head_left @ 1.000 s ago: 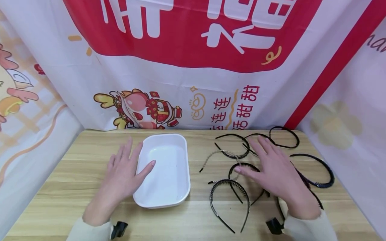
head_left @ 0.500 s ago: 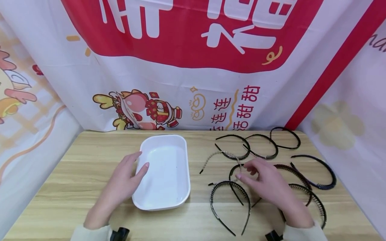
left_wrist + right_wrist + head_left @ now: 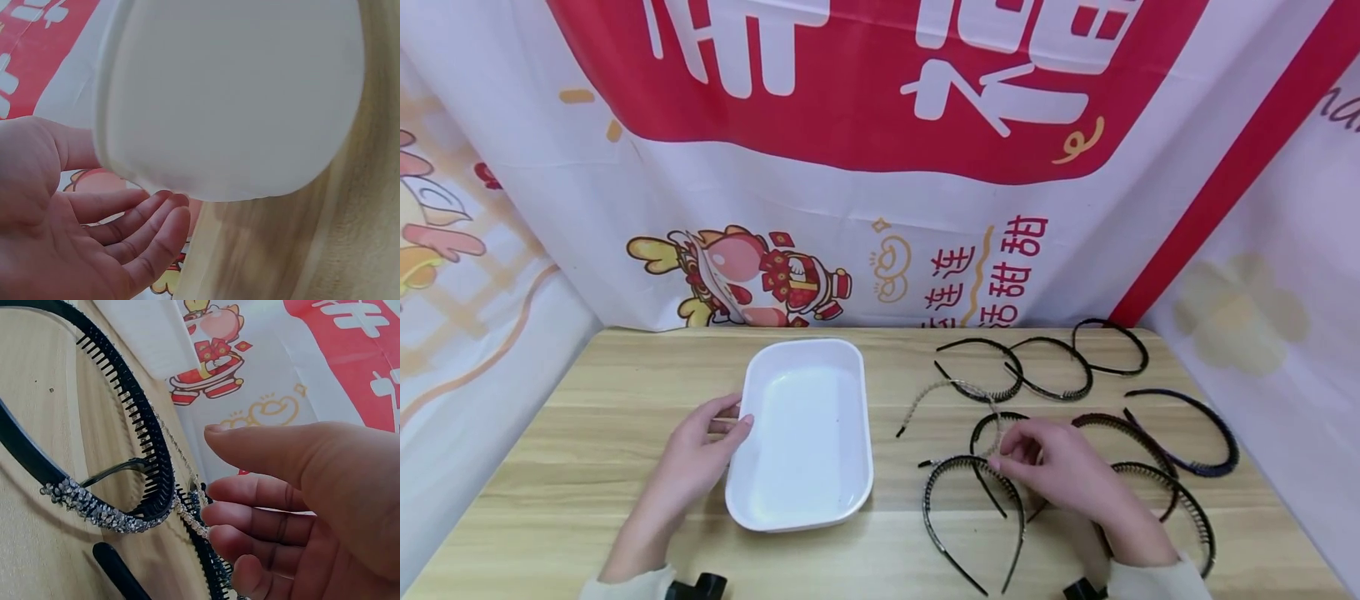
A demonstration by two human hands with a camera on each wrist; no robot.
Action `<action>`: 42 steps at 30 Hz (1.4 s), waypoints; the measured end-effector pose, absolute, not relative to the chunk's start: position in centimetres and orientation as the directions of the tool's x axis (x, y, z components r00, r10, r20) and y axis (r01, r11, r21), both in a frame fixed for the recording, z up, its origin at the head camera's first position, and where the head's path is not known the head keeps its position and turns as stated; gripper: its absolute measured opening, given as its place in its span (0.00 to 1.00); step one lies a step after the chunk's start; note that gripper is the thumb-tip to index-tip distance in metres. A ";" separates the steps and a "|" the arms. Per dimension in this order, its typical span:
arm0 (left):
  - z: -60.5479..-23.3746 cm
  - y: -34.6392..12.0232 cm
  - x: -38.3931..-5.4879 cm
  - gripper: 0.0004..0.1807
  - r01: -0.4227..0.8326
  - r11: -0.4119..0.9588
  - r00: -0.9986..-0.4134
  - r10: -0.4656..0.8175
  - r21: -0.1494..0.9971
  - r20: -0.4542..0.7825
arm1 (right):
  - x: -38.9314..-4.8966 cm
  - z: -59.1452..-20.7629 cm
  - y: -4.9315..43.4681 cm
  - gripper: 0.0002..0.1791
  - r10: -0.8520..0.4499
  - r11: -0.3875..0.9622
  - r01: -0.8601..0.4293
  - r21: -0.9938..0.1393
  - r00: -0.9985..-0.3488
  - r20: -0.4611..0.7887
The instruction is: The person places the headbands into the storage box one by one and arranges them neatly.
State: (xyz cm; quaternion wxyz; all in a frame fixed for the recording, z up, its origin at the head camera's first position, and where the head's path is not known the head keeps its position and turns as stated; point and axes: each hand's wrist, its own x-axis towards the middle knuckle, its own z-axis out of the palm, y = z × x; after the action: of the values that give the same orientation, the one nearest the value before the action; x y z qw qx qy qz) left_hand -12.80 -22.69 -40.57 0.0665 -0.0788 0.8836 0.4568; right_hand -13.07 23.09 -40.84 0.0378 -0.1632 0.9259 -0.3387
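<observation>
My left hand [image 3: 700, 454] holds the left rim of a white plastic tray [image 3: 805, 433], thumb over the edge and fingers along the outer wall. In the left wrist view the fingers [image 3: 165, 240] touch the tray's underside edge. Over the headbands on the right, my right hand [image 3: 1060, 471] hovers with bent fingers beside a thin beaded headband [image 3: 917, 402]. The right wrist view shows a gap between thumb and fingers, the beaded band near the fingertips. A black toothed headband with glittery stones [image 3: 106, 512] lies nearest, overlapping another black one [image 3: 976, 437].
Several more dark headbands lie at the right: one at the back [image 3: 1142, 354], a dark blue one [image 3: 1228, 442] and a toothed one [image 3: 1204, 521]. Printed cloth walls [image 3: 880, 158] enclose the back and sides of the wooden table [image 3: 602, 433].
My right hand has come down and back, its spread fingers bending near the beaded headband. The left hand has moved lower and closed on the tray's rim.
</observation>
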 end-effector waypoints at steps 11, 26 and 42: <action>-40.9 -23.8 -12.8 0.30 -0.283 0.380 -0.957 -0.049 0.881 -0.286 | -13.0 -41.6 23.8 0.10 -0.340 0.697 -0.226 -0.681 -0.940 -0.036; -41.1 -24.4 -12.5 0.32 -0.322 0.241 -0.944 -0.004 0.916 -0.331 | -13.0 -42.2 24.2 0.10 -0.362 0.687 -0.220 -0.693 -0.930 -0.063; -41.1 -24.5 -12.4 0.32 -0.316 0.200 -0.946 0.007 0.928 -0.324 | -13.1 -42.5 24.2 0.10 -0.390 0.658 -0.238 -0.714 -0.919 -0.053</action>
State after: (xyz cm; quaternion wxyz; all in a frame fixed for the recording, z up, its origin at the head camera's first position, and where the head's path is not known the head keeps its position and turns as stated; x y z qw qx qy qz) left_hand -12.40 -24.48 -41.13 0.1292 -0.1011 0.7638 0.6243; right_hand -13.05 24.22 -42.49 0.1013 -0.1737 0.9049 -0.3752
